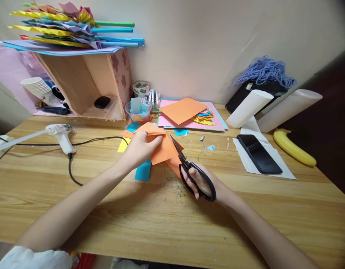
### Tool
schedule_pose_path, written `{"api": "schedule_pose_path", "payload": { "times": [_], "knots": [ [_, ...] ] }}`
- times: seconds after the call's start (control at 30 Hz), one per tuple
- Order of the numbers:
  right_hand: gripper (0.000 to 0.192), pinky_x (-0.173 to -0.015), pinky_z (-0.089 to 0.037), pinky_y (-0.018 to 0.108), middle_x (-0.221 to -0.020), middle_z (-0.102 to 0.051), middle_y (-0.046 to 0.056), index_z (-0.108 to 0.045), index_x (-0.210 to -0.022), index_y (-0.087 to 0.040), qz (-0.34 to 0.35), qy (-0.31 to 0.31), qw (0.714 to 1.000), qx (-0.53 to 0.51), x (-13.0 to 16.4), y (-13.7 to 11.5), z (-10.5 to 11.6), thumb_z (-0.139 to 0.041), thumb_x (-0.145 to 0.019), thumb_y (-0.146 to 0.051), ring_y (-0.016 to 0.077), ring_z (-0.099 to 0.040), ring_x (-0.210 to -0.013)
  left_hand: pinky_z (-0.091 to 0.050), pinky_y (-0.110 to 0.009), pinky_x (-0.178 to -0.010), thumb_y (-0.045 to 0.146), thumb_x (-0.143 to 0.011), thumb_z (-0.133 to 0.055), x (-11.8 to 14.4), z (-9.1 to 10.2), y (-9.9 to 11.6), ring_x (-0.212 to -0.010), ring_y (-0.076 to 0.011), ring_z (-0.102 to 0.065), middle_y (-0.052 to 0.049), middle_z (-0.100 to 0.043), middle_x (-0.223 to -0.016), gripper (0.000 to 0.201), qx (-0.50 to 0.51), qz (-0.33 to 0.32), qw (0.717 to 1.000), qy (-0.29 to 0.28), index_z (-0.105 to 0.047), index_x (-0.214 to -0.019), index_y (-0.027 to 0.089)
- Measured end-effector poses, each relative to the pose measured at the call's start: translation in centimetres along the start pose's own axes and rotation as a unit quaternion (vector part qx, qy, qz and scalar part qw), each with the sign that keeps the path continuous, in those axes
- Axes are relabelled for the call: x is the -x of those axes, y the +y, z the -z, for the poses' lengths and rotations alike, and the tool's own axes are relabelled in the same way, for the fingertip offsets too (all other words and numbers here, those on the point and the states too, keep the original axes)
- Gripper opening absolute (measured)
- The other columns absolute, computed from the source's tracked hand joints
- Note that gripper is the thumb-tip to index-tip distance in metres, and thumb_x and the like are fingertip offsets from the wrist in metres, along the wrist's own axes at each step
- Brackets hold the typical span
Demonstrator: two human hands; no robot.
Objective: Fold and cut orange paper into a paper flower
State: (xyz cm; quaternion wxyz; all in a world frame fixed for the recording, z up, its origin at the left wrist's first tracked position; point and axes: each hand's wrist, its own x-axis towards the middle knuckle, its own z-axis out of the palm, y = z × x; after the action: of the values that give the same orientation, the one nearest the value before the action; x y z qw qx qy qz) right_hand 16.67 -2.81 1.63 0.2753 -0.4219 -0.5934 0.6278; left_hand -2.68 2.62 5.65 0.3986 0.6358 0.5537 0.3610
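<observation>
One folded orange paper (161, 147) is held above the table (105, 209) in the closed grip of the left hand (140, 147). One pair of black scissors (193, 173) is gripped by the right hand (202, 181), its fingers through the handles and the blades set against the paper's right edge. One glue gun (62, 137), one black phone (258, 154), one banana (293, 147) and two white rolls (273, 106) are counted nearby. No writing can be read.

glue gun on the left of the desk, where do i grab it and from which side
Grip the glue gun by its white handle, which slants toward the person, coming from above and the near side. Its nozzle end points left and the black cord leaves the handle's base, so stay above that.
</observation>
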Motion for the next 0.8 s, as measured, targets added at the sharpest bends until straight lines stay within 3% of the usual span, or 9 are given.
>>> {"api": "schedule_pose_path", "payload": {
  "times": [0.23, 0.3, 0.37, 0.43, 0.53, 0.63, 0.7, 0.8],
  "knots": [
    [0.063, -0.036, -0.034, 0.018, -0.045, -0.037, -0.009, -0.042, -0.072, -0.018, 0.033, -0.03, 0.999, 0.015, 0.5, 0.4, 0.7, -0.036, -0.066, -0.081, 0.0055, -0.036, -0.036, -0.049, -0.03, -0.073, 0.04, -0.074, -0.059, -0.3, 0.0, -0.3, -0.089, -0.024, -0.063, -0.01, -0.069, -0.1, 0.037, 0.04, -0.015, 0.999, 0.029, -0.065, -0.097, 0.011],
    [0.07, -0.04, -0.038, 0.02, -0.05, -0.041, -0.007, -0.044, -0.077, -0.017, 0.052, -0.055, 0.997, -0.032, 0.3, 0.9, 1.0, -0.03, -0.062, -0.085, 0.0063, -0.04, -0.039, -0.049, -0.03, -0.076, 0.039, -0.072, -0.062, -0.4, 0.1, -0.1, -0.094, -0.0245, -0.062, -0.01, -0.068, -0.105, 0.037, 0.077, -0.018, 0.996, 0.042, -0.065, -0.097, 0.012],
    [0.075, -0.044, -0.043, 0.024, -0.051, -0.044, -0.006, -0.046, -0.08, -0.018, 0.087, -0.035, 0.99, -0.109, 0.0, 1.1, 1.3, -0.029, -0.058, -0.088, 0.0084, -0.044, -0.04, -0.049, -0.03, -0.076, 0.037, -0.068, -0.067, -0.5, 0.3, 0.3, -0.095, -0.0251, -0.061, -0.011, -0.067, -0.106, 0.039, 0.111, 0.0, 0.993, 0.042, -0.064, -0.098, 0.012],
    [0.072, -0.044, -0.045, 0.026, -0.049, -0.046, -0.005, -0.046, -0.075, -0.018, 0.119, 0.024, 0.979, -0.164, -0.6, 0.9, 1.8, -0.031, -0.059, -0.087, 0.0106, -0.047, -0.04, -0.05, -0.031, -0.075, 0.036, -0.063, -0.071, -0.5, 0.5, 0.5, -0.094, -0.0255, -0.062, -0.011, -0.067, -0.105, 0.043, 0.143, 0.029, 0.989, 0.028, -0.064, -0.098, 0.012],
    [0.054, -0.044, -0.045, 0.026, -0.045, -0.048, -0.005, -0.047, -0.069, -0.019, 0.139, 0.197, 0.947, -0.212, -1.5, 0.3, 2.7, -0.045, -0.07, -0.073, 0.0113, -0.049, -0.039, -0.05, -0.029, -0.072, 0.033, -0.059, -0.075, -0.4, 0.9, 0.5, -0.089, -0.0238, -0.063, -0.009, -0.068, -0.101, 0.046, 0.207, 0.066, 0.974, -0.058, -0.062, -0.1, 0.015],
    [0.041, -0.044, -0.044, 0.023, -0.052, -0.055, -0.002, -0.049, -0.064, -0.018, 0.123, 0.309, 0.924, -0.188, -2.1, 0.1, 3.5, -0.066, -0.064, -0.056, 0.0114, -0.054, -0.046, -0.051, -0.027, -0.069, 0.03, -0.057, -0.077, -0.1, 1.3, 0.2, -0.083, -0.0214, -0.065, -0.005, -0.069, -0.095, 0.046, 0.251, 0.097, 0.935, -0.229, -0.063, -0.099, 0.018],
    [0.043, -0.041, -0.041, 0.022, -0.056, -0.058, 0.0, -0.05, -0.061, -0.018, 0.101, 0.3, 0.931, -0.18, -2.3, 0.1, 3.6, -0.073, -0.055, -0.054, 0.0125, -0.055, -0.048, -0.051, -0.027, -0.068, 0.028, -0.056, -0.078, 0.1, 1.4, 0.0, -0.08, -0.0206, -0.065, -0.004, -0.07, -0.091, 0.043, 0.254, 0.11, 0.901, -0.334, -0.065, -0.096, 0.018],
    [0.042, -0.041, -0.038, 0.022, -0.051, -0.051, -0.002, -0.051, -0.058, -0.018, 0.068, 0.206, 0.958, -0.185, -2.1, 0.3, 3.3, -0.074, -0.054, -0.053, 0.0107, -0.05, -0.046, -0.051, -0.027, -0.07, 0.027, -0.057, -0.077, 0.1, 1.4, -0.3, -0.08, -0.0197, -0.065, -0.003, -0.07, -0.093, 0.043, 0.229, 0.126, 0.867, -0.424, -0.066, -0.098, 0.02]
  ]
}}
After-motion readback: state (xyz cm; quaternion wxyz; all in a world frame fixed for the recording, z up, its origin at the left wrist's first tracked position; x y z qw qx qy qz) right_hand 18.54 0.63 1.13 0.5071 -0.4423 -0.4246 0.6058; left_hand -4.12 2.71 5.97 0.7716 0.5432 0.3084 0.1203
